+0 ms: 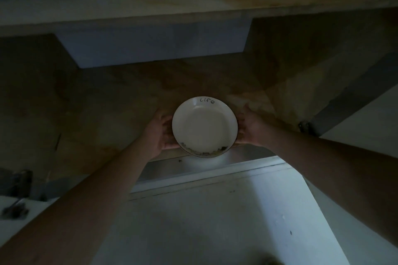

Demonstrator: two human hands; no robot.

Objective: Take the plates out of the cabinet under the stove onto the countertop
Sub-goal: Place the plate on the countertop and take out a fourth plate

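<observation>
white plate [204, 127] gripped by left hand [158, 133], right hand [251, 128], over cabinet shelf [107, 103]

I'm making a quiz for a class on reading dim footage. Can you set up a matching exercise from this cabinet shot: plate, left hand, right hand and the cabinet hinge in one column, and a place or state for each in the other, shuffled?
Column A
1. plate
2. left hand
3. right hand
4. cabinet hinge

Column B
a. grips the plate's right edge
b. white, with "life" written on its far rim
c. dark metal, at the right edge of the cabinet opening
d. grips the plate's left edge

Pairs: 1-b, 2-d, 3-a, 4-c
</observation>
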